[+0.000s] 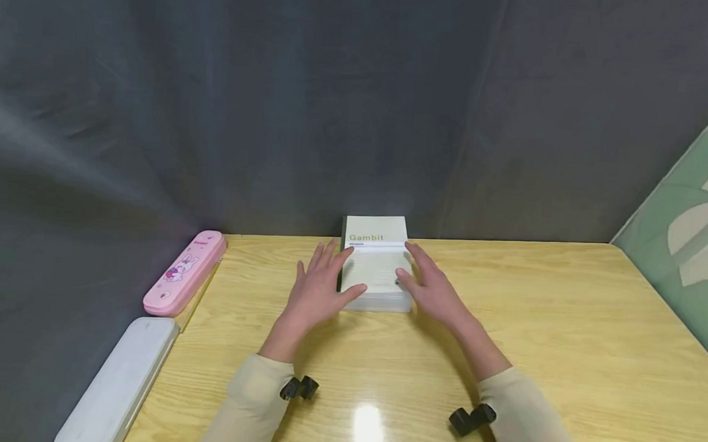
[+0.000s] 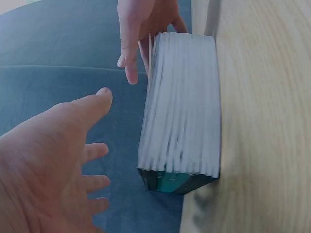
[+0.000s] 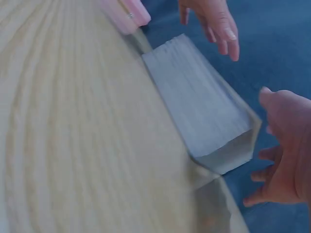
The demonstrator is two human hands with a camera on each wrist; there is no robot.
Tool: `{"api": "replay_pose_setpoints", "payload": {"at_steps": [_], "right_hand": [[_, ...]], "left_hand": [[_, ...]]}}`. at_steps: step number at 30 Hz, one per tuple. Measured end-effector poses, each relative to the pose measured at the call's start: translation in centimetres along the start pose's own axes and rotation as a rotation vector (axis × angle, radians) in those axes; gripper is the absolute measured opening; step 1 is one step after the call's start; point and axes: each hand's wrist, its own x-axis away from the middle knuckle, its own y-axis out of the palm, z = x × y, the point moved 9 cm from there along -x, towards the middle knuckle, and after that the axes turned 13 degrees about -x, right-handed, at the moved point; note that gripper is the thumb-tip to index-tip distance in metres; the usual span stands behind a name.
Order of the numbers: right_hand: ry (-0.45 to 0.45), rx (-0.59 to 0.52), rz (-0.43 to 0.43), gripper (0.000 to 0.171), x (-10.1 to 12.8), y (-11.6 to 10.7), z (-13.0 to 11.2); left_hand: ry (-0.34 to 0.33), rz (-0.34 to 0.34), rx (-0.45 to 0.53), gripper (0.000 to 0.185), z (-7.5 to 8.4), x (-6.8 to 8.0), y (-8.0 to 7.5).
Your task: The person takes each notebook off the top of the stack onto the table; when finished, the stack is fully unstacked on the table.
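Mid-frame, the left hand (image 1: 318,288) and right hand (image 1: 436,292) were spread wide, holding nothing — apparently placed to flank the Gambit notebook stack (image 1: 378,274).

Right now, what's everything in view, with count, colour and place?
Table: 1, light wood, centre.
Gambit notebook stack: 1, white on top, table's far edge; notebooks too tight to count.
Rabbit-print pencil case: 1, pink, table's left edge.
Long case: 1, pale grey, left edge, nearer.
Cloth backdrop: 1, dark blue-grey, behind and left.
Leaf-patterned panel: 1, green and cream, far right.
Wrist cameras: 2, black, one per cuff.
Left hand: 1, bare, stack's left.
Right hand: 1, bare, stack's right.
Sleeves: 2, beige, forearms.
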Motion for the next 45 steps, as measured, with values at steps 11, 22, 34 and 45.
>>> {"api": "replay_pose_setpoints", "payload": {"at_steps": [11,22,34,45], "right_hand": [[0.115,-0.199,0.056,0.058,-0.3,1.3,3.0],[0.171,-0.467,0.129,0.061,0.0,2.0,4.3],[0.193,-0.574,0.114,0.061,0.3,1.6,3.9],[0.161,-0.46,0.144,0.056,-0.1,1.5,5.1]], "left_hand": [[-0.1,-0.01,0.507,0.052,-2.0,-1.2,2.7],[-0.334,0.069,0.761,0.039,-4.0,-2.2,4.6],[-0.406,0.111,0.83,0.035,-4.2,-2.5,5.1],[-0.434,0.126,0.882,0.038,-5.1,-2.6,5.0]]}}
